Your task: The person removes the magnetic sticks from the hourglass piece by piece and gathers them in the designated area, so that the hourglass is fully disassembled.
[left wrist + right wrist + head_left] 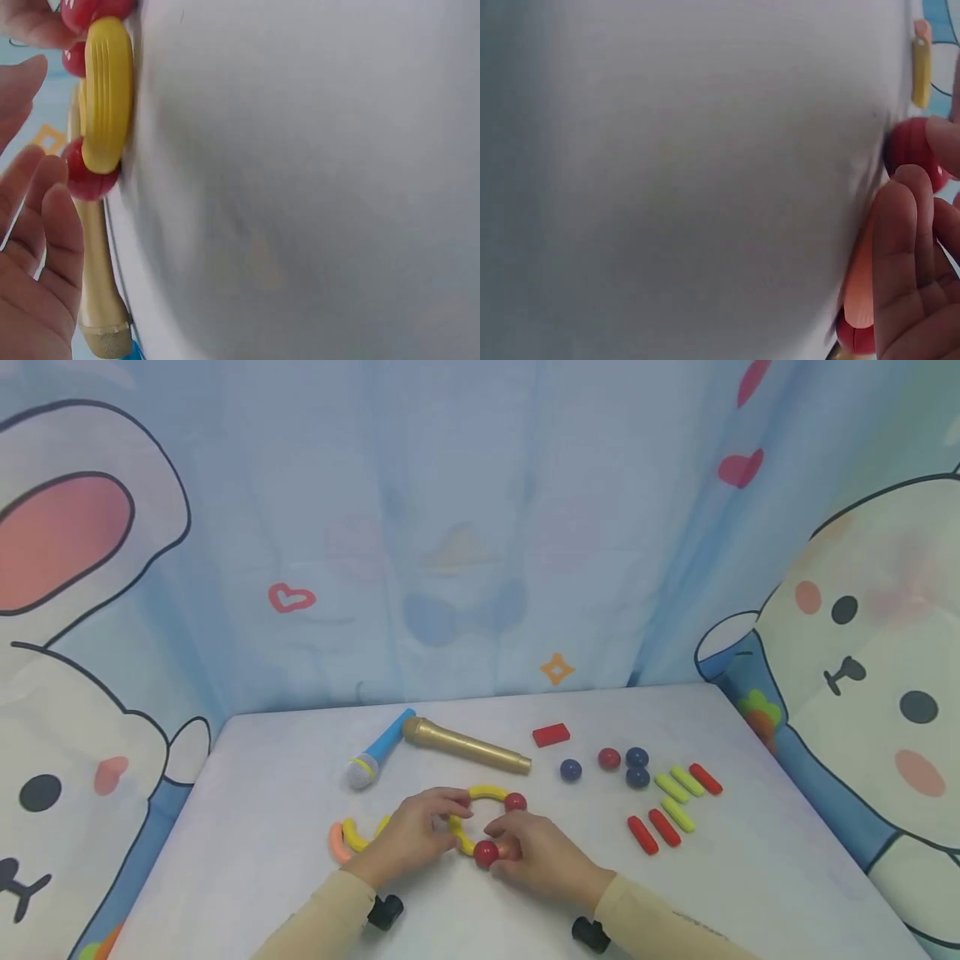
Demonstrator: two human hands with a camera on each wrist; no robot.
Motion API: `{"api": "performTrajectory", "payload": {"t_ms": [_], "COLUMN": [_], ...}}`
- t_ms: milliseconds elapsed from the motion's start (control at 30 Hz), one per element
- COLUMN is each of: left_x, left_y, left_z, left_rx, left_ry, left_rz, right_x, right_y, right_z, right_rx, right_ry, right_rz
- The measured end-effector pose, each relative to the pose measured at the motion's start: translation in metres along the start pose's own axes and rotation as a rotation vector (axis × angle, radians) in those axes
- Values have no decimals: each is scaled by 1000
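Observation:
Curved yellow pieces and red balls form a ring on the white table. My left hand reaches over its left side with relaxed fingers. They are close against a red ball, which the hand hides in the head view, and beside a yellow curved piece. At the ring's near right, my right hand pinches a red ball. An orange curved piece lies along the right fingers, partly hidden by them.
Beyond the ring lie a gold microphone and a blue toy microphone. More yellow curved pieces and an orange one sit left. Rightward are blue balls, a red block, red sticks and green sticks.

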State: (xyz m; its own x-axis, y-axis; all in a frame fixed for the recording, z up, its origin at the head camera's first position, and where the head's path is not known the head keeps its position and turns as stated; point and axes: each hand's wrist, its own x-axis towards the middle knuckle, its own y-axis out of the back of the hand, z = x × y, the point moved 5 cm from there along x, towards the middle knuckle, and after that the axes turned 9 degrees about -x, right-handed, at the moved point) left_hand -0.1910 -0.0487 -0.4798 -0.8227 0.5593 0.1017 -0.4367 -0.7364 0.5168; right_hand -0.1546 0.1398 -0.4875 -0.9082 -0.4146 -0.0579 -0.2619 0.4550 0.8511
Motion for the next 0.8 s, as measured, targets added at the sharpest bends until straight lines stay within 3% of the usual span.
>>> {"api": "performTrajectory", "payload": {"t_ms": [267, 367, 633, 800], "left_x": [1, 1, 0, 0], "left_y": [-1, -1, -6, -8], "left_z": [-12, -13, -13, -12], "left_rx": [133, 152, 147, 132], "left_ry": [52, 54, 34, 11], "left_rz": [-88, -90, -109, -135], "right_x": [10, 12, 9, 7], "right_y": [-12, -13, -14, -13], "right_z": [-16, -19, -5, -1], "right_rx": [-262, -295, -49, 10], "right_ry": [93, 109, 32, 1], "right_rz": [5, 17, -1, -56]}}
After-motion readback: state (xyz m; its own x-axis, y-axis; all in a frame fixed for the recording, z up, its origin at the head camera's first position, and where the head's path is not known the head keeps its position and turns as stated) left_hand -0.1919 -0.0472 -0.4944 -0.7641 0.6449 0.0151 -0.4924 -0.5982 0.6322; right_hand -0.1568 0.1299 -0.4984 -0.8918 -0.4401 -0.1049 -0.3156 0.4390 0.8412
